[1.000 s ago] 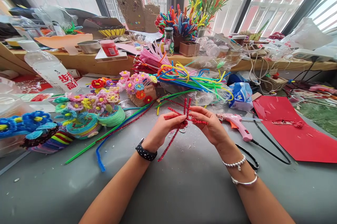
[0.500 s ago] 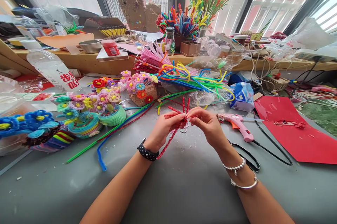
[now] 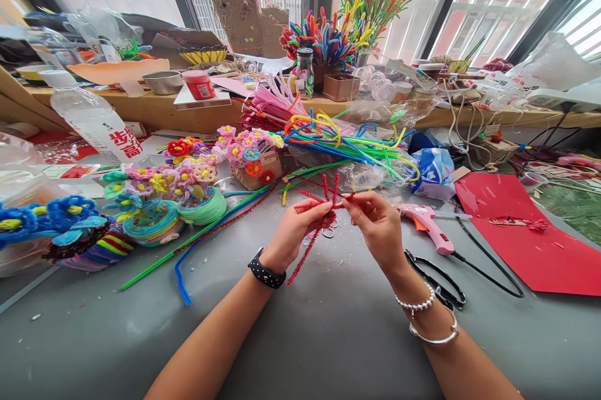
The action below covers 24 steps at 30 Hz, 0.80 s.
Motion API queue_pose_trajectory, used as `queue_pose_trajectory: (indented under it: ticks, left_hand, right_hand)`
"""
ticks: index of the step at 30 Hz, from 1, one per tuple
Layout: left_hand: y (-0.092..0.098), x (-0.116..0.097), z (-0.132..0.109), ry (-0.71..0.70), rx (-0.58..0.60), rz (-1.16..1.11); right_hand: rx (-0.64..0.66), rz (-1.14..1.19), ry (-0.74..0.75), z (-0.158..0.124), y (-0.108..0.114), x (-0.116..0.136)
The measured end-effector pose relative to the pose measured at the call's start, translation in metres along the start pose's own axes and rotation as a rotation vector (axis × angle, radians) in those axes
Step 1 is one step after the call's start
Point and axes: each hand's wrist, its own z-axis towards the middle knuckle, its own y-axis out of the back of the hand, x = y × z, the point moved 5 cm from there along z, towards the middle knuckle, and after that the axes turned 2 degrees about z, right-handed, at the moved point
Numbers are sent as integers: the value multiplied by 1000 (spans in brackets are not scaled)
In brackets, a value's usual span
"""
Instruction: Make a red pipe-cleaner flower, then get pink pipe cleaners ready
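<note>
Red tinsel pipe cleaners [image 3: 305, 255] are gathered into a star-like bundle above the grey table, their ends sticking out several ways. My left hand [image 3: 297, 230] is closed, pinching the bundle at its crossing point between thumb and fingers. One long end hangs down toward me, past that hand. To the right, my right hand [image 3: 374, 225] pinches the tip of a red end between thumb and forefinger. Small silvery rings [image 3: 328, 232] show on the table just behind the bundle.
A pink glue gun [image 3: 434, 231] with its black cord lies right of my right hand, near red card [image 3: 530, 243]. Fuzzy flowers [image 3: 141, 190] crowd the left. Loose green and blue pipe cleaners [image 3: 188, 243] stretch across the table. Behind lies a colourful pipe-cleaner pile [image 3: 347, 143].
My right hand has moved slightly right, away from the bundle's centre, with a red end in its pinch. My left hand stays at the crossing.
</note>
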Motion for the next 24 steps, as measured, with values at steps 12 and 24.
queue_pose_trajectory:
  ticks: [12,24]
  left_hand:
    - [-1,2,-1,23,13,-10]
    - [0,2,0,28,-13,20]
  right_hand:
    - [-102,-308,253,-4,5,9]
    - [1,-612,559,-10,-2,22]
